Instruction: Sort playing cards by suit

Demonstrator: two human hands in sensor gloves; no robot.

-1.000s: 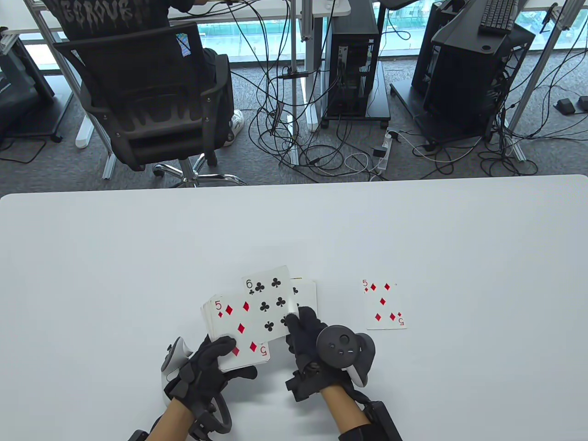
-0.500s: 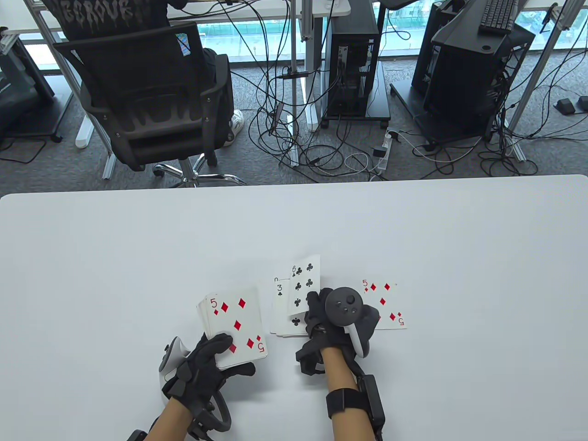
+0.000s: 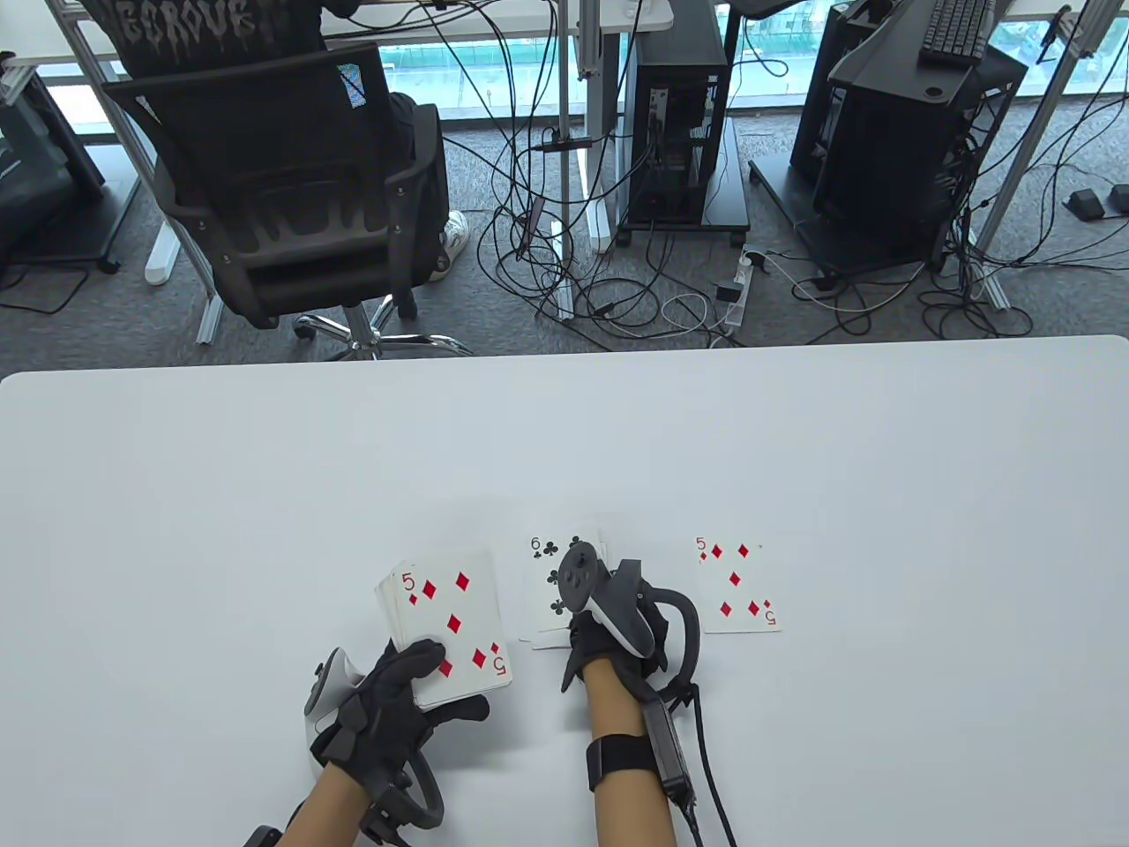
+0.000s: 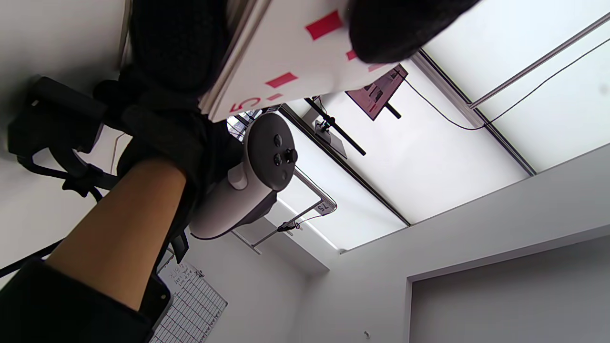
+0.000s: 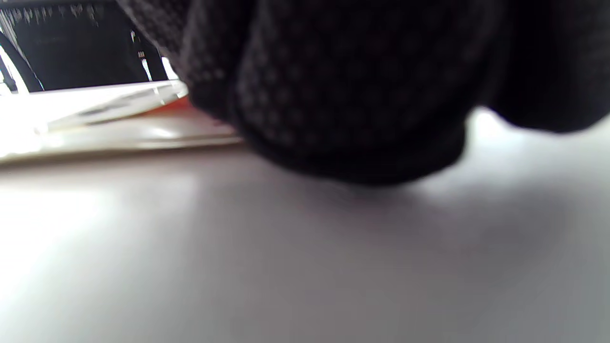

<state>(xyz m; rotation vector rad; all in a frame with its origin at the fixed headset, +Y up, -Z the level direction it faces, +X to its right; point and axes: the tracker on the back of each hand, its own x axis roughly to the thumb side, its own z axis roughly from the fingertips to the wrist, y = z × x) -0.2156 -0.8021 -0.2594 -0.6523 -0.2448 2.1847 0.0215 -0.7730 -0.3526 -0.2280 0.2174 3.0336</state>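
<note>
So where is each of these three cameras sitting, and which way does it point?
Table view: above the person, looking down at the white table; both gloved hands show, left hand holding the face-up card stack, right hand on the clubs pile.
Left wrist view: under the left wrist, facing the ceiling; forearm, tracker and glove show.
Right wrist view: near the tabletop, mostly blurred black glove.
Shared: the held stack, topped by a five of diamonds.

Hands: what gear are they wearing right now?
Both hands, left and right, wear black knit sensor gloves with strap harnesses. Each carries a grey tracker, left, right, shaped like a VR controller with round buttons. The right forearm has a black wristband, a slim black box and a trailing black cable.
</note>
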